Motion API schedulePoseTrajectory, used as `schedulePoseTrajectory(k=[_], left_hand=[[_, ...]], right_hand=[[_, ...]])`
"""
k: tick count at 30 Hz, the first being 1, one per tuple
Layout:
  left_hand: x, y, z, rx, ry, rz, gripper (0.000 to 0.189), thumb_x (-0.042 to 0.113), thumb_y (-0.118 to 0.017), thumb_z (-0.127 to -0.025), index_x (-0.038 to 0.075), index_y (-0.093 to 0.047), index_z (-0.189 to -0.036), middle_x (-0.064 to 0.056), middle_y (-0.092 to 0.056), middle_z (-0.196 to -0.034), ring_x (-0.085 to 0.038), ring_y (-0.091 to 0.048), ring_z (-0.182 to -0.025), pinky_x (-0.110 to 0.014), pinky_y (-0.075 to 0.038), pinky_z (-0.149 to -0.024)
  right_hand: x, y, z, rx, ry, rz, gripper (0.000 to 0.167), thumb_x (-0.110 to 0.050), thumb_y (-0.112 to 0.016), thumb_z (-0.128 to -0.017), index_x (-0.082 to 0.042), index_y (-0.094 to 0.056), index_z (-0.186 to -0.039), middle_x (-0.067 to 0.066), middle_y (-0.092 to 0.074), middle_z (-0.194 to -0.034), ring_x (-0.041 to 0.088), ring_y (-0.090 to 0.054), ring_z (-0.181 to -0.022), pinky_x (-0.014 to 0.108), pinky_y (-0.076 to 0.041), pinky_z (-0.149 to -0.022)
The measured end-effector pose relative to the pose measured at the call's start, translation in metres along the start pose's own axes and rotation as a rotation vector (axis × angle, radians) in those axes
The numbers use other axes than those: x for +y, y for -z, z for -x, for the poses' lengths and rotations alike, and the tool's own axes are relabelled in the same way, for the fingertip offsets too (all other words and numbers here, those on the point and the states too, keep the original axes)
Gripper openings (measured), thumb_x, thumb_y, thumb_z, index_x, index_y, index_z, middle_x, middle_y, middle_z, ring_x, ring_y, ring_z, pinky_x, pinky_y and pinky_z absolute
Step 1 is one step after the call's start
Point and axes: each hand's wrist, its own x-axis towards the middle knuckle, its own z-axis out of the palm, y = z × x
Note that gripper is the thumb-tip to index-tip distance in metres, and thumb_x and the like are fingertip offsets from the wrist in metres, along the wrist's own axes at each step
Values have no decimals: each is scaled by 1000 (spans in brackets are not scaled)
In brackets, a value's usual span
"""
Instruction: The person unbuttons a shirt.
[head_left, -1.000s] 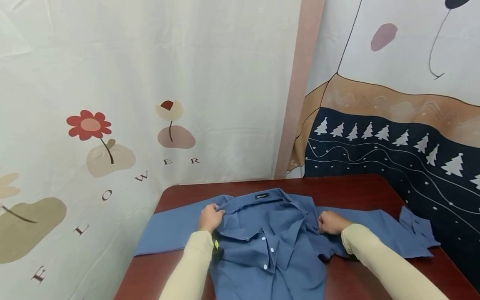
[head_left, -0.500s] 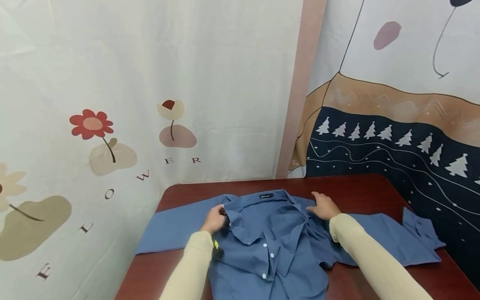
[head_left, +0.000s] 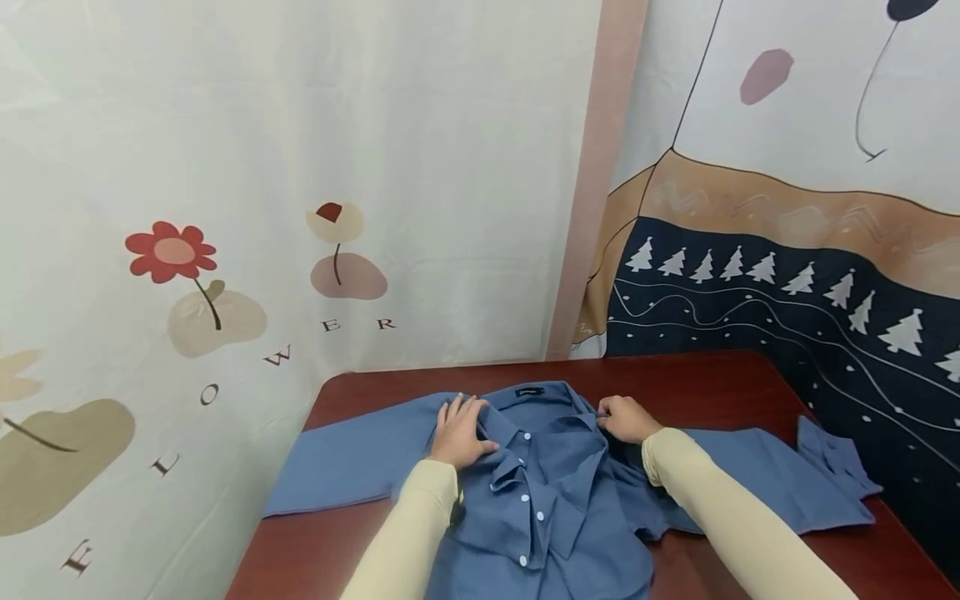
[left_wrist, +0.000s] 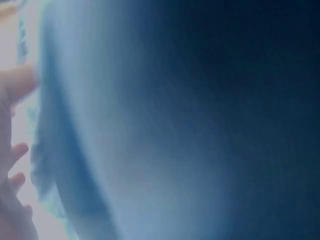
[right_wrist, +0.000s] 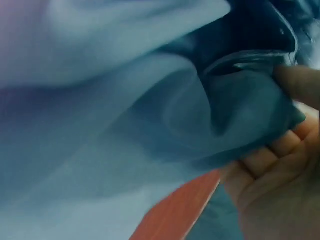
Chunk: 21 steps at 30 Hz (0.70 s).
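A blue button-up shirt (head_left: pixel 555 500) lies front up on the table, its collar at the far side and its sleeves stretched out to both sides. White buttons run down its middle. My left hand (head_left: pixel 459 435) rests on the left side of the shirt front near the collar, fingers extended and spread. Blurred blue cloth fills most of the left wrist view, with that hand's fingers at the left edge. Over at the right shoulder, my right hand (head_left: pixel 628 419) pinches the cloth; the right wrist view has a fold of shirt between its thumb (right_wrist: pixel 300 85) and fingers.
The dark red table (head_left: pixel 690 379) has rounded far corners. Directly behind it hangs a pale curtain (head_left: pixel 465 208) with flower prints, and a navy tree-print cloth (head_left: pixel 750 317) hangs at the right. The right sleeve's cuff (head_left: pixel 832 458) lies near the table's right edge.
My left hand has let go of the shirt's left edge and moved right onto its front, fingers spreading. My right hand released the right sleeve area, moved up and left, and now pinches the shoulder.
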Motion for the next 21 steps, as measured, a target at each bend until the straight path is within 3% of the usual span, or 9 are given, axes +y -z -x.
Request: schedulePoseTrajectory(k=[3, 6, 8, 10, 13, 15, 19, 21], left_hand=[[-6, -1, -5, 15, 105, -146, 86, 45, -79, -79, 10, -40, -147, -15, -48, -142, -39, -30, -138, -57, -11, -112], [-15, 1, -9, -35, 214, -259, 89, 48, -79, -78, 10, -39, -148, -15, -52, -137, -39, -37, -129, -57, -20, -108], [-19, 5, -11, -64, 224, -306, 79, 45, -80, -76, 13, -51, -142, -14, -57, -129, -38, -44, -119, -56, -29, -100], [-21, 11, -11, -47, 196, -310, 51, 38, -81, -77, 15, -67, -121, -11, -63, -114, -35, -50, -105, -53, -36, -88], [-20, 24, -12, 28, 125, -264, 9, 23, -77, -78, 17, -71, -82, -6, -61, -90, -32, -50, -92, -51, -35, -81], [-19, 38, -14, 85, 72, -188, 10, 15, -72, -79, 19, -67, -72, -3, -59, -83, -31, -51, -92, -51, -35, -85], [-19, 76, -18, 93, -18, 67, 6, 9, -68, -81, 15, -66, -81, 0, -64, -86, -28, -59, -95, -47, -40, -93], [-18, 96, -17, 87, -64, 200, 8, 7, -67, -82, 14, -67, -86, 1, -67, -89, -24, -62, -92, -44, -45, -87]], right_hand=[[1, -2, -2, -31, -10, 26, 14, -9, -63, -91, -7, -58, -78, 3, -48, -67, 19, -48, -60, 33, -39, -59], [4, -2, -2, -81, -10, 28, 8, -9, -64, -91, -6, -63, -84, 2, -53, -71, 18, -51, -64, 34, -41, -62], [7, -1, -1, -99, 3, 10, 8, -7, -64, -91, -7, -66, -83, 1, -56, -73, 17, -52, -65, 34, -42, -64], [9, 2, 0, -84, 37, -12, 11, -5, -63, -91, -7, -66, -81, 1, -57, -72, 16, -52, -65, 33, -43, -64], [9, 16, 3, -2, 98, -39, 10, -5, -64, -90, -7, -67, -81, 1, -60, -74, 15, -53, -65, 34, -44, -64], [7, 30, 5, 55, 142, -53, 10, -6, -65, -90, -7, -67, -81, 2, -61, -74, 15, -52, -65, 34, -44, -63], [0, 63, 11, 174, 213, -93, 9, -8, -67, -91, -9, -69, -82, 3, -64, -79, 17, -54, -69, 36, -45, -67], [-6, 82, 17, 220, 231, -125, 7, -11, -67, -92, -10, -72, -87, 3, -67, -85, 18, -56, -75, 35, -45, -70]])
